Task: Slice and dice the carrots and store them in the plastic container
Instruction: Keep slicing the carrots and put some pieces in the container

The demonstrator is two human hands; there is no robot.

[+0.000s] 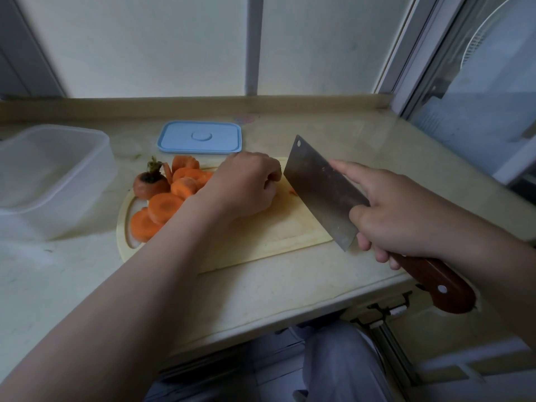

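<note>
Several round carrot slices [166, 206] lie piled at the left end of a pale wooden cutting board [269, 227], beside a carrot top [150, 182] with its dark stem. My left hand [246, 185] rests curled on the board's middle; whatever is under its fingers is hidden. My right hand [403, 211] grips the wooden handle of a cleaver [322, 188], index finger laid along the blade. The blade is raised and tilted just right of my left hand. A clear plastic container [52, 175] stands at the left.
A blue lid [200, 136] lies flat behind the board. The beige counter [290, 285] ends at a front edge close to me and at a window frame [412, 82] on the right. A low ledge runs along the back wall.
</note>
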